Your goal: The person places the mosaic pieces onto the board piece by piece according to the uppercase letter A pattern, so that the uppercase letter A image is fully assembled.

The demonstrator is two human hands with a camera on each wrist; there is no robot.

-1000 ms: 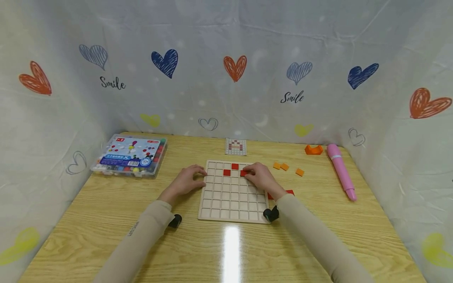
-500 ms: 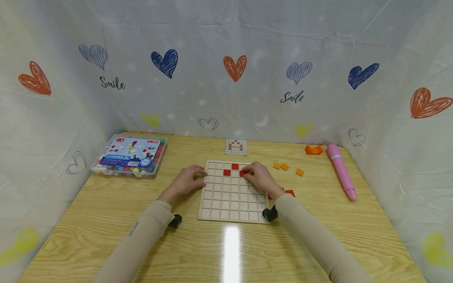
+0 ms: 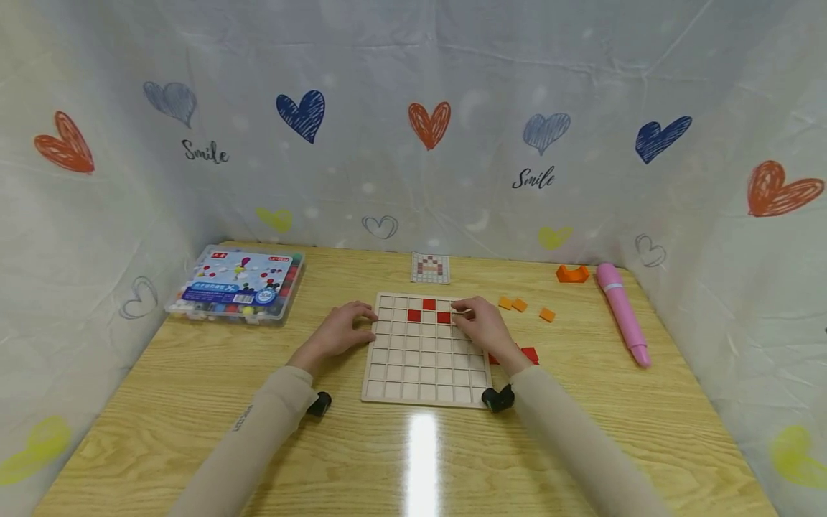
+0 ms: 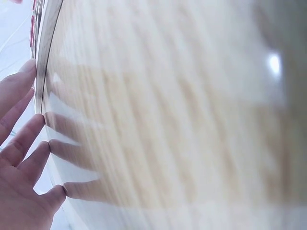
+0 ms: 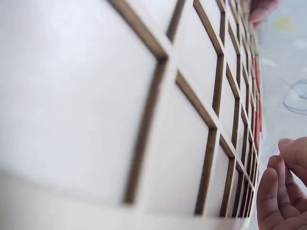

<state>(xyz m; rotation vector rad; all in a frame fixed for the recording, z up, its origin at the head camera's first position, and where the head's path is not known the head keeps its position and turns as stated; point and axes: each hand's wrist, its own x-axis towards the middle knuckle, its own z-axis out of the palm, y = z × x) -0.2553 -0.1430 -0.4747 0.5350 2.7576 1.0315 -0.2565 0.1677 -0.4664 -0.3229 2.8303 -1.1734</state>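
Observation:
A wooden grid board (image 3: 411, 357) lies on the table in the head view. Three red square tiles sit in its far cells: one tile (image 3: 429, 304) in the top row, one (image 3: 414, 315) and another (image 3: 444, 317) in the row below. My left hand (image 3: 339, 332) rests at the board's left edge, its fingers spread against the side; the left wrist view shows the fingertips (image 4: 37, 120) there. My right hand (image 3: 483, 327) hovers over the board's upper right, just right of a red tile. Its fingers are loosely bent, with nothing visible between them in the right wrist view.
More red tiles (image 3: 530, 355) lie right of the board, partly behind my right wrist. Several orange tiles (image 3: 547, 315) and an orange notched piece (image 3: 572, 273) lie farther off. A patterned paper card (image 3: 430, 268), a clear parts box (image 3: 239, 283) and a pink pen-shaped object (image 3: 623, 312) surround the board.
My right hand has let go of the right-hand red tile and shifted slightly right; the tile stays in its cell, now fully visible. My left hand has not moved.

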